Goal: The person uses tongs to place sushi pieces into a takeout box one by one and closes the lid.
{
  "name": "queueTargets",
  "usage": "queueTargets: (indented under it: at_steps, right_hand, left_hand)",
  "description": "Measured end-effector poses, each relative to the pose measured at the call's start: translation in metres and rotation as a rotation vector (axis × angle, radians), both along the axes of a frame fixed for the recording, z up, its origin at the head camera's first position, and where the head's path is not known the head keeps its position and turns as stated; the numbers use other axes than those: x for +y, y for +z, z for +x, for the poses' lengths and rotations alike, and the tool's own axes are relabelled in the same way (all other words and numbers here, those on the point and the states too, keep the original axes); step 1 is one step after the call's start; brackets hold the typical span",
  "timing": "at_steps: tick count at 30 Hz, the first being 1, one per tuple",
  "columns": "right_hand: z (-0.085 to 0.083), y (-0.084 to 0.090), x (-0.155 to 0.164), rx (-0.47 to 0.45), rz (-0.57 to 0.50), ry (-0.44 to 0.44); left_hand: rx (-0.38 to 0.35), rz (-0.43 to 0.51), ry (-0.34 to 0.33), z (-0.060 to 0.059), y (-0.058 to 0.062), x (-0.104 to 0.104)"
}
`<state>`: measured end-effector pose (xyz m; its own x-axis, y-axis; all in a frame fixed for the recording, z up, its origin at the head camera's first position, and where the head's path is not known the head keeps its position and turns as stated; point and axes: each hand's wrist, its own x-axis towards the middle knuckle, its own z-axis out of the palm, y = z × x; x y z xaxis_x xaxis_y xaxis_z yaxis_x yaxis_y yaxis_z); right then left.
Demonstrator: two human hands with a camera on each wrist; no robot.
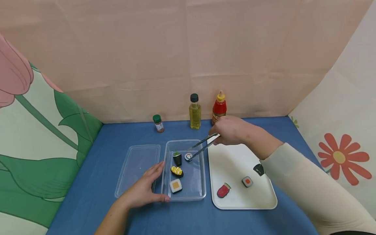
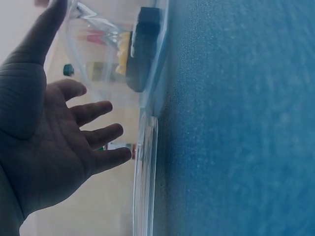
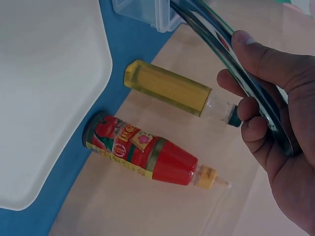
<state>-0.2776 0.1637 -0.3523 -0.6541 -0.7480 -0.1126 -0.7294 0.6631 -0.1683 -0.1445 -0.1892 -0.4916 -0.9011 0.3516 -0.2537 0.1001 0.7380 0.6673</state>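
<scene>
The clear rectangular plastic container [image 1: 197, 192] serves as the landmark on the blue tablecloth [image 1: 182, 218]. At its near left corner the left hand [image 1: 146, 189] is laid, fingers straight and spread, the thumb touching the near wall; nothing is gripped. Just left of the container a clear flat plastic lid [image 1: 137, 168] is seen. Inside the container, from near to far, lie a white square toy sushi with an orange centre [image 1: 175, 185], a black toy sushi topped with yellow [image 1: 177, 171], and a dark cone-shaped toy roll with a green tip [image 1: 177, 158]. Beside that, at the far end, a small round toy sushi roll [image 1: 188, 156] is pinched between the tips of long metal tongs [image 1: 201, 146]. The tongs are gripped by the right hand [image 1: 232, 131], its fingers curled round them, above the container's far right corner. Right of the container stands a white plastic tray [image 1: 235, 163]. Behind the container a yellow oil bottle [image 1: 195, 112] is set.
</scene>
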Motion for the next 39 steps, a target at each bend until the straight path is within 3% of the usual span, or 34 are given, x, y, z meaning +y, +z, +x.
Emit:
queueTargets:
  at_steps: [9, 15, 23, 32, 39]
  right_hand:
    - [0.008, 0.006, 0.020, 0.028, -0.069, -0.010]
    - [0.020, 0.000, 0.045, 0.016, -0.139, -0.024]
    - [0.042, -0.013, 0.073, -0.032, -0.205, -0.069]
    - [0.062, -0.023, 0.098, 0.029, -0.287, -0.017]
    - [0.073, -0.025, 0.114, 0.073, -0.340, -0.036]
  left_hand:
    - [0.012, -0.001, 0.007, -0.002, 0.001, -0.003]
    - [0.023, 0.012, -0.007, -0.002, -0.001, -0.003]
    - [-0.020, 0.024, -0.023, 0.002, -0.001, -0.002]
    - [-0.033, 0.025, -0.021, 0.004, -0.001, -0.003]
    - [-0.038, 0.009, 0.002, 0.002, 0.001, -0.003]
